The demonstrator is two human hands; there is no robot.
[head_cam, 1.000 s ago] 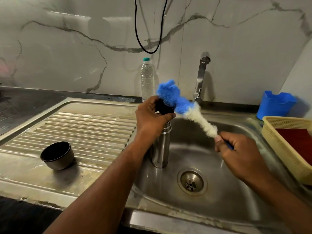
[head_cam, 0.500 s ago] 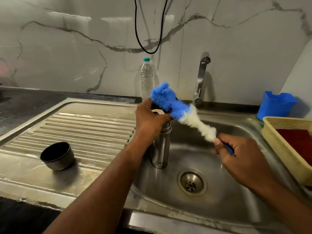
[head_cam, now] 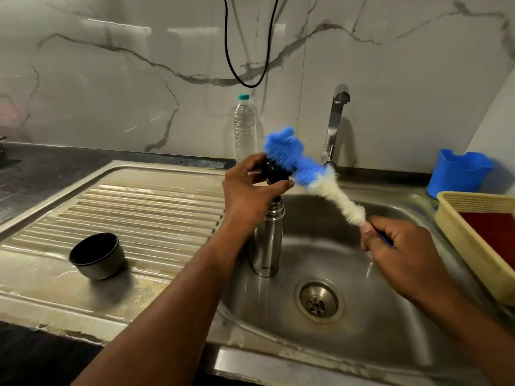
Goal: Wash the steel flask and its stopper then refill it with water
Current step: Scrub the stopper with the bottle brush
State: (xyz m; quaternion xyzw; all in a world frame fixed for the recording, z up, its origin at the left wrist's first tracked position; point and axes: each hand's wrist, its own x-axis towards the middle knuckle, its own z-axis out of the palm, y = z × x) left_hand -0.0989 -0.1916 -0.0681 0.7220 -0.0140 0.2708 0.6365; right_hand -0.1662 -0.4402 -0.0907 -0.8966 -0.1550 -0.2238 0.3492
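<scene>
Now brush (head_cam: 312,176) on stopper (head_cam: 274,172) (hand-held)

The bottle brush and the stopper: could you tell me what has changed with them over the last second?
The bottle brush, held by the right hand, has shifted slightly left and then back, its blue end rubbing the black stopper gripped in the left hand. Nothing was taken up or released. The steel flask standing in the sink and the cup on the drainboard stayed put.
</scene>
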